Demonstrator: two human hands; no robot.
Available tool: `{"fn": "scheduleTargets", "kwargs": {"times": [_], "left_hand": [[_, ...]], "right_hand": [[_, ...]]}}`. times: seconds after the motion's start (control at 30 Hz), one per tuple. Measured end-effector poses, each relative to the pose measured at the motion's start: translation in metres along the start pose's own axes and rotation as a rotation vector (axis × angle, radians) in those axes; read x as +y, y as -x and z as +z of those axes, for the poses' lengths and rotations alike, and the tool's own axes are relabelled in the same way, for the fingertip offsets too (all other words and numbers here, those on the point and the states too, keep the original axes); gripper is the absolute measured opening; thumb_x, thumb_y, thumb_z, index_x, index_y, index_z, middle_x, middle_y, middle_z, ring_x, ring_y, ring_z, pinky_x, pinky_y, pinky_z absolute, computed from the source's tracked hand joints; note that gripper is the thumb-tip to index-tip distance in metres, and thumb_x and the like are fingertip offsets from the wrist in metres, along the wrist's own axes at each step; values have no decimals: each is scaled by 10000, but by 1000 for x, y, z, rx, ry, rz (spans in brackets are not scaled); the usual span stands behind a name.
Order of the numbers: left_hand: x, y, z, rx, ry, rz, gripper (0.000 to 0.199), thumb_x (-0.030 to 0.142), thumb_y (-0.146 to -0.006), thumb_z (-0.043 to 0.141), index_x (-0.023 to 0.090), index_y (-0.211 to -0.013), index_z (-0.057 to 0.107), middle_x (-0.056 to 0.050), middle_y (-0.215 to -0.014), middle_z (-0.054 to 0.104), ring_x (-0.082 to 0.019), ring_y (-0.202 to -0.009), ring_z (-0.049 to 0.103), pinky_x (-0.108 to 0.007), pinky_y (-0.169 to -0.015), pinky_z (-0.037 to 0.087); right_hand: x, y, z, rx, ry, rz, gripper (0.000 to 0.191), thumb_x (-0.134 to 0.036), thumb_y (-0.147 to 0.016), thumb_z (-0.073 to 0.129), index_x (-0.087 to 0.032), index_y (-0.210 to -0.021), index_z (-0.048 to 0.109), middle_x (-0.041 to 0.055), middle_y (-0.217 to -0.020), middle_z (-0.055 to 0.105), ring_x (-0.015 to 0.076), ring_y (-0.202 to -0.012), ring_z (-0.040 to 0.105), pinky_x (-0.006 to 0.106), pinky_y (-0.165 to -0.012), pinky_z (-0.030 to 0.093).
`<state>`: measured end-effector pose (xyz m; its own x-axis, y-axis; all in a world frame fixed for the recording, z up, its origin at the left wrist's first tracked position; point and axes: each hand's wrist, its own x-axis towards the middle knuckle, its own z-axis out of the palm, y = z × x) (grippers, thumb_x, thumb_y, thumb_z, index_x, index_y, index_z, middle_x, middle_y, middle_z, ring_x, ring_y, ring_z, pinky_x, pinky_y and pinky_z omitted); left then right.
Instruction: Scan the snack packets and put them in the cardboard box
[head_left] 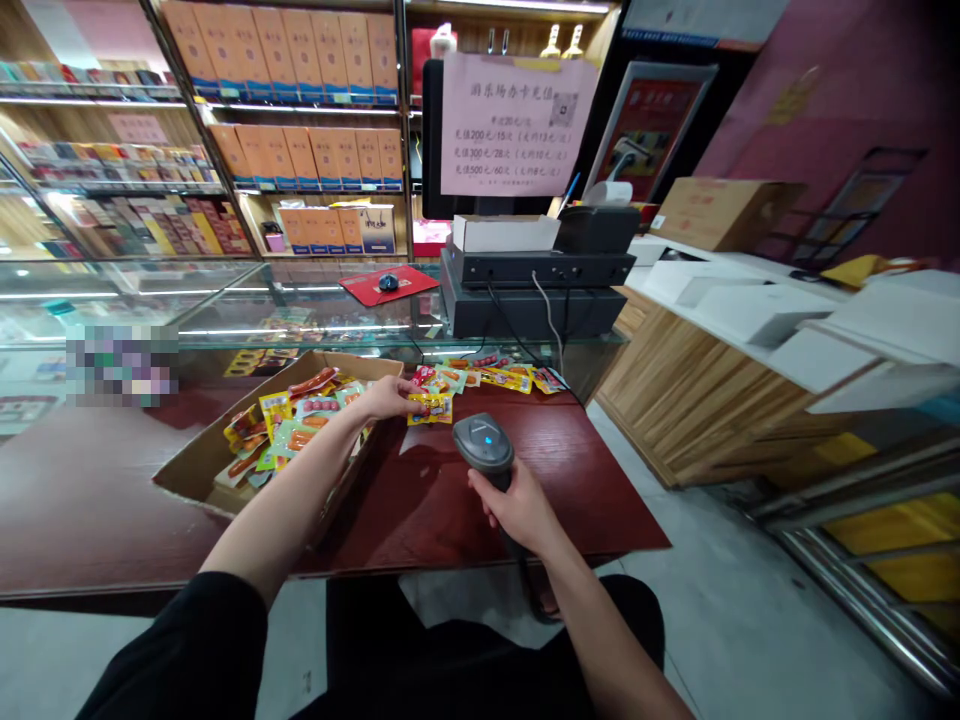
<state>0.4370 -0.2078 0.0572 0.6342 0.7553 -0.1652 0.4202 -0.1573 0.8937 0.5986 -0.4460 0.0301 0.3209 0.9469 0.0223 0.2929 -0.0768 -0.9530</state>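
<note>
My right hand (521,510) is wrapped round the handle of a dark grey barcode scanner (480,445), which has a small blue light on top. Over the red-brown table, my left hand (391,397) pinches a yellow snack packet (431,408) by its left end. To the left of that hand stands an open cardboard box (195,480) holding several packaged sausages (300,437) in yellow, green and clear wrappers. Beyond the yellow packet, a row of more snack packets (510,378) lies along the far side of the table.
The red-brown table (600,480) ends at a corner on the right. Behind it are a glass counter (300,300), a red mat (412,285) with a mouse, and a cash drawer (525,310) with cables. A wooden cabinet (660,390) stands at the right.
</note>
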Motion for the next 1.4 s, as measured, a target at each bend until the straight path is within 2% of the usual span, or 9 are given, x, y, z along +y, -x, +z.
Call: {"fn": "scheduleTargets", "kwargs": {"times": [0.27,0.47,0.8,0.87,0.97,1.07,1.2,1.3,1.4], "left_hand": [[-1,-1,-1,-5,-27,10,433,365,-498,838,158,-875,782,-6,-708,712,-165,-664,618,-262,-657,482],[4,3,-5,27,-179,61,422,360,-557,793,151,-924,791,1,-716,711,-173,-705,618,-241,-646,449],[7,2,-6,35,52,-7,410,335,-482,866,142,-830,767,-2,-673,694,-140,-615,594,-253,-620,475],[9,7,-17,66,48,2,422,343,-477,874,139,-829,763,-5,-683,694,-138,-618,594,-248,-610,470],[6,27,-47,146,-2,12,422,369,-490,875,141,-827,762,-6,-690,694,-131,-608,585,-233,-580,450],[0,60,-86,240,-12,-37,457,404,-511,870,147,-874,765,-16,-701,702,-118,-564,562,-222,-526,421],[-4,105,-128,343,-17,-42,429,461,-564,851,158,-859,777,-54,-764,732,-126,-623,602,-214,-567,458],[-2,121,-139,372,0,-43,421,487,-569,849,162,-828,778,-66,-787,739,-144,-665,630,-229,-619,501],[3,117,-132,332,20,-26,431,493,-585,842,157,-845,775,-71,-778,737,-147,-649,634,-244,-627,515]], "right_hand": [[5,2,1,30,13,-48,348,-496,-840,632,-171,-962,614,7,-569,638,147,-385,550,254,-404,449],[4,3,1,27,5,-39,328,-495,-841,624,-179,-926,609,-4,-551,620,142,-382,548,249,-404,445],[0,2,4,-7,-16,-44,325,-483,-846,626,-178,-950,586,-26,-564,610,122,-369,527,237,-393,438],[-3,-1,8,-30,-16,-62,316,-473,-848,629,-178,-951,579,-24,-569,615,120,-374,529,235,-399,440],[-9,-7,19,-78,-27,-71,298,-457,-847,633,-180,-940,574,-32,-542,597,120,-376,530,230,-395,434],[-15,-12,33,-136,-42,-52,274,-433,-845,632,-180,-929,572,-36,-528,588,122,-373,531,225,-379,424],[-20,-18,49,-209,-57,-58,258,-409,-840,641,-178,-926,566,-33,-528,586,120,-381,530,220,-382,422],[-22,-18,55,-236,-60,-68,253,-402,-837,648,-181,-921,559,-37,-521,576,119,-386,526,219,-384,421],[-22,-17,53,-226,-53,-68,248,-398,-835,652,-185,-921,556,-40,-520,572,119,-391,529,218,-388,427]]}}
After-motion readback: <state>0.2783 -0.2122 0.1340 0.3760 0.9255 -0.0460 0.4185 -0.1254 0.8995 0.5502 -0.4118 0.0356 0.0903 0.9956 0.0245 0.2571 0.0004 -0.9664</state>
